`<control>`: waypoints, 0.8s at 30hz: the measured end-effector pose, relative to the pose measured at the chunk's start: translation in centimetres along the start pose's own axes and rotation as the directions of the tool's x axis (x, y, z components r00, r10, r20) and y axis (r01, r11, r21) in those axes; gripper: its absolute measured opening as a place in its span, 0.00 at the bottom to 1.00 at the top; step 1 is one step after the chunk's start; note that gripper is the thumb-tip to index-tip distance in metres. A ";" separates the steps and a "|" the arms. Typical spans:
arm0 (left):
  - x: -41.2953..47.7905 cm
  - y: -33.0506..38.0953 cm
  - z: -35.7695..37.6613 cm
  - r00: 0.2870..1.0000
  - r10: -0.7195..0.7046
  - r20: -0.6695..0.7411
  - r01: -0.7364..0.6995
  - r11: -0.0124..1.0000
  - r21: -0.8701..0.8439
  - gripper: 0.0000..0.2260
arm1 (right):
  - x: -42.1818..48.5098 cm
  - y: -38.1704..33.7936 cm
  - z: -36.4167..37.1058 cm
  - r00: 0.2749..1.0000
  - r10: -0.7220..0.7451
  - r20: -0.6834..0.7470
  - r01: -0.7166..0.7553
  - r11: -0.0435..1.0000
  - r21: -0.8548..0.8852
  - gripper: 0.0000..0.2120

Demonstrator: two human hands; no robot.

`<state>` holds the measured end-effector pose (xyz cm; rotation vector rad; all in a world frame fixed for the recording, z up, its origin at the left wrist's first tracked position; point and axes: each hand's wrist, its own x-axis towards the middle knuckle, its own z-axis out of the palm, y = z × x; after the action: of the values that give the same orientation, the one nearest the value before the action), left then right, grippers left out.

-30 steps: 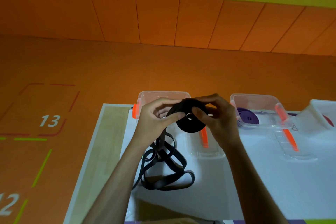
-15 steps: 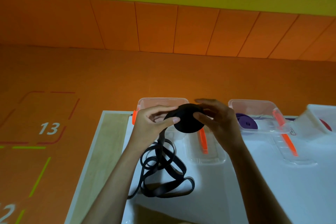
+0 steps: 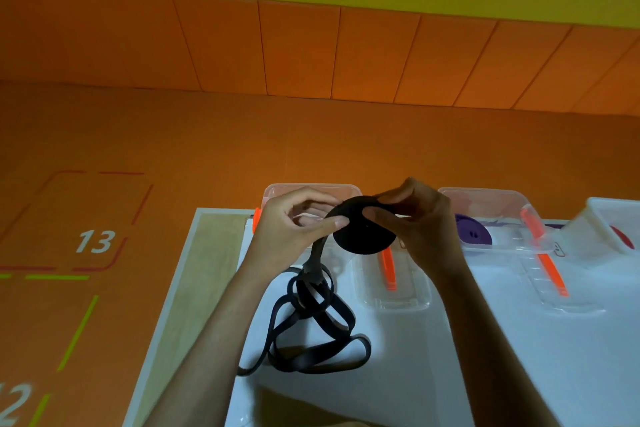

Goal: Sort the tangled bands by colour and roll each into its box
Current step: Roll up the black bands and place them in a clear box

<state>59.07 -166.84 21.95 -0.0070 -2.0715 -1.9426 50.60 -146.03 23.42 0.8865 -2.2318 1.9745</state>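
Black band (image 3: 363, 232), wound for most of its length into a flat round coil, is held up in the air between both hands, above the far part of the white worktop (image 3: 502, 357). The right hand (image 3: 420, 224) grasps the coil from its own side, thumb on the near face and fingers curled over the top edge and round the back. The left hand (image 3: 289, 230) pinches the band between thumb and forefinger just where it leaves the coil's rim. From that pinch the unwound tail (image 3: 313, 326) drops below the left hand and lies on the worktop in a heap of overlapping loops, beside the left forearm.

Just beyond the left hand's knuckles stands a clear box (image 3: 311, 188), mostly hidden by the hands; what it holds cannot be told. Below the right hand a clear lid (image 3: 394, 302) lies flat on the worktop, with an orange clip (image 3: 388, 270) on it. On the outer side of the right hand a second clear box (image 3: 485, 193) holds a purple roll (image 3: 472, 236), and a second lid (image 3: 568, 302) lies on the nearer side of that box. Farther out the same way, a white box (image 3: 602, 215) shows something red (image 3: 623, 239) inside, cut off by the picture's edge. Out past the left hand lies an orange floor (image 3: 207, 149) marked with the number 13 (image 3: 95, 241).
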 end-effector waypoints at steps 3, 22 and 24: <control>-0.2 -0.1 0.0 0.999 -0.007 0.039 0.012 0.994 -0.111 0.19 | 0.1 0.0 0.1 0.998 0.004 -0.055 0.003 0.991 0.132 0.13; 0.5 0.0 0.7 0.998 0.031 -0.053 -0.031 0.999 -0.011 0.13 | -0.4 0.9 0.4 0.993 0.030 0.118 -0.028 0.999 -0.019 0.11; 0.6 -0.2 0.9 0.998 0.012 -0.068 -0.012 1.000 0.000 0.13 | -0.2 0.5 0.5 0.995 0.039 0.088 -0.037 0.999 -0.025 0.13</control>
<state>58.27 -166.07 21.80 0.0458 -2.0224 -1.9096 50.70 -146.37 22.84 0.9543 -2.3308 1.9576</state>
